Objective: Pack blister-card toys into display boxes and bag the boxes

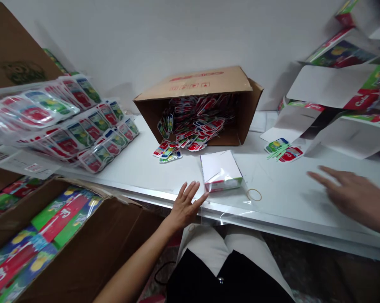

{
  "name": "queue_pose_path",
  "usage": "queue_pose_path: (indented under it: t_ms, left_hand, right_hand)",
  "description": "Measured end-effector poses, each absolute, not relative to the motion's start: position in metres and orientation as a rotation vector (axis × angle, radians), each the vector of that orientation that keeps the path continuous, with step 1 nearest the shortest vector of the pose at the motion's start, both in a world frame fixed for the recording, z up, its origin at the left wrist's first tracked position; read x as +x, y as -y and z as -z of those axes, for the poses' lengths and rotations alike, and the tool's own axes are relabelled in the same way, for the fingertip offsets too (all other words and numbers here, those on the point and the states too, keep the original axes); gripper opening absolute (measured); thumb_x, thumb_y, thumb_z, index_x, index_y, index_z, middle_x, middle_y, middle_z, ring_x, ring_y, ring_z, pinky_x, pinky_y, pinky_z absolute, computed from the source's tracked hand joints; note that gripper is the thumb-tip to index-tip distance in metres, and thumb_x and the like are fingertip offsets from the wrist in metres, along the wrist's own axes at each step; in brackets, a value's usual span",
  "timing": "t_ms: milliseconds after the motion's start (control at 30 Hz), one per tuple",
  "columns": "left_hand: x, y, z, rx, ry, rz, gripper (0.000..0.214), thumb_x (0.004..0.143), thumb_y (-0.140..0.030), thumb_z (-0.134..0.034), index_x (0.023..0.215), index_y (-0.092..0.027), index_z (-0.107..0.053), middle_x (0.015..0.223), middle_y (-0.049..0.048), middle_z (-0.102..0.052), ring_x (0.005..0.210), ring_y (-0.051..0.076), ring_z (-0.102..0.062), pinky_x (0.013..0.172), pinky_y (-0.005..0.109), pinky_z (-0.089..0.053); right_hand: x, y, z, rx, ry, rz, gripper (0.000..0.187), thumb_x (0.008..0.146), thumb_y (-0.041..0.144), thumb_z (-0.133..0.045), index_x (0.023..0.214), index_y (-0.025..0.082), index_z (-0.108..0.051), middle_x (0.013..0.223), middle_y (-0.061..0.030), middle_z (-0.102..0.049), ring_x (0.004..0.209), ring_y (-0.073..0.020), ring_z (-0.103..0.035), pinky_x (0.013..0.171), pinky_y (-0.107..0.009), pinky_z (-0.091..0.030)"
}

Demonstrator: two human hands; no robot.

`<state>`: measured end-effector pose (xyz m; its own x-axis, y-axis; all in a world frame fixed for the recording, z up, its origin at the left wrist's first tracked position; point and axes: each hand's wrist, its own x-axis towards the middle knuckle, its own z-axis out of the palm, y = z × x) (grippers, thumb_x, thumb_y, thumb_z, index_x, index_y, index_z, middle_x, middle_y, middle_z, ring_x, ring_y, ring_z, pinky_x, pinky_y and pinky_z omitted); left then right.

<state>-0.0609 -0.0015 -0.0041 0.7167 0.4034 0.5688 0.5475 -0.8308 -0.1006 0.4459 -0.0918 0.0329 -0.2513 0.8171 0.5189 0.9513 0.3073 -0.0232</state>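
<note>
Plainly, left hand (185, 207) near white-topped box (221, 167) (like right hand (355, 194)) has its grip released

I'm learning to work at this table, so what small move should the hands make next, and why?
Probably the left hand should gather the loose clear plastic towards the small box: the plastic spreads from the box to the table edge, and that open hand is close beside it, while the right hand is well away.
</note>
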Motion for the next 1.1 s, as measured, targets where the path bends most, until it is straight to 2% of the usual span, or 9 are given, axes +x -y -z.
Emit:
queue_pose_path:
  t_ms: [100, 167, 267, 367, 467, 600, 733, 933, 1100]
  left_hand:
    - [-0.052, -0.016, -0.006, -2.739, 0.510, 0.690, 0.073, 0.076, -0.005, -0.058, 0.142, -0.032, -0.041, 0.156, 0.0100, -0.030, 0.143, 0.031, -0.029, 0.115, 0.056, -0.025]
    - [-0.048, -0.024, -0.016, -2.770, 0.417, 0.616, 0.070, 0.080, -0.007, -0.058, 0.141, -0.036, -0.042, 0.154, 0.0086, -0.035, 0.144, 0.030, -0.029, 0.115, 0.055, -0.026]
    - [-0.043, -0.031, -0.028, -2.835, 0.354, 0.497, 0.063, 0.087, -0.011, -0.055, 0.142, -0.037, -0.040, 0.151, 0.0100, -0.040, 0.144, 0.030, -0.029, 0.114, 0.055, -0.028]
    - [-0.041, -0.034, -0.032, -2.934, 0.317, 0.493, 0.050, 0.092, -0.017, -0.053, 0.139, -0.031, -0.045, 0.147, 0.0130, -0.046, 0.142, 0.028, -0.032, 0.114, 0.051, -0.032]
    - [-0.041, -0.034, -0.025, -3.006, 0.328, 0.710, 0.040, 0.094, -0.023, -0.053, 0.134, -0.024, -0.052, 0.141, 0.0153, -0.052, 0.141, 0.028, -0.035, 0.112, 0.049, -0.037]
    - [-0.038, -0.031, -0.009, -2.952, 0.439, 1.089, 0.037, 0.096, -0.027, -0.050, 0.132, -0.019, -0.054, 0.134, 0.0170, -0.059, 0.137, 0.026, -0.042, 0.106, 0.047, -0.045]
    - [-0.027, -0.025, 0.001, -2.839, 0.596, 1.393, 0.038, 0.096, -0.021, -0.048, 0.134, -0.018, -0.050, 0.122, 0.0144, -0.068, 0.127, 0.024, -0.054, 0.105, 0.049, -0.044]
    - [-0.010, -0.017, 0.006, -2.775, 0.789, 1.767, 0.033, 0.096, -0.017, -0.045, 0.126, -0.019, -0.057, 0.116, 0.0130, -0.070, 0.121, 0.025, -0.059, 0.103, 0.054, -0.047]
    - [-0.006, -0.014, 0.006, -2.745, 0.839, 1.884, 0.030, 0.097, -0.018, -0.043, 0.123, -0.019, -0.058, 0.114, 0.0128, -0.070, 0.118, 0.025, -0.060, 0.100, 0.053, -0.050]
  right_hand:
    - [0.394, 0.059, -0.023, -1.271, 2.514, 0.323, 0.054, 0.094, 0.011, -0.040, 0.142, 0.037, -0.045, 0.147, -0.0046, -0.045, 0.127, -0.0298, -0.049, 0.099, -0.049, -0.046]
    - [0.357, 0.039, -0.018, -1.073, 2.582, 0.325, 0.059, 0.094, 0.009, -0.043, 0.142, 0.043, -0.040, 0.149, 0.0005, -0.044, 0.133, -0.0264, -0.044, 0.105, -0.048, -0.042]
    - [0.321, 0.018, -0.017, -0.850, 2.605, 0.316, 0.057, 0.093, 0.008, -0.050, 0.137, 0.044, -0.046, 0.146, 0.0029, -0.048, 0.137, -0.0231, -0.039, 0.110, -0.048, -0.039]
    - [0.308, 0.007, -0.022, -0.642, 2.608, 0.150, 0.041, 0.092, 0.008, -0.054, 0.124, 0.034, -0.058, 0.142, 0.0003, -0.052, 0.136, -0.0203, -0.041, 0.110, -0.048, -0.041]
    - [0.302, 0.003, -0.025, -0.491, 2.594, -0.015, 0.025, 0.092, 0.008, -0.053, 0.108, 0.023, -0.063, 0.139, -0.0053, -0.055, 0.135, -0.0214, -0.042, 0.107, -0.049, -0.045]
    - [0.297, 0.006, -0.022, -0.556, 2.482, -0.112, 0.023, 0.087, 0.004, -0.057, 0.103, 0.018, -0.064, 0.123, -0.0098, -0.067, 0.134, -0.0250, -0.044, 0.099, -0.042, -0.054]
    - [0.292, 0.010, -0.021, -0.623, 2.403, -0.236, 0.026, 0.083, 0.005, -0.061, 0.106, 0.017, -0.064, 0.116, -0.0111, -0.069, 0.130, -0.0280, -0.049, 0.096, -0.042, -0.056]
    - [0.280, 0.017, -0.028, -0.819, 2.088, -0.457, 0.026, 0.088, 0.006, -0.052, 0.107, 0.022, -0.059, 0.104, -0.0089, -0.068, 0.116, -0.0257, -0.060, 0.092, -0.043, -0.056]
    - [0.292, 0.026, -0.025, -0.863, 2.142, -0.344, 0.042, 0.085, 0.007, -0.052, 0.124, 0.024, -0.054, 0.120, -0.0110, -0.063, 0.121, -0.0274, -0.056, 0.096, -0.047, -0.053]
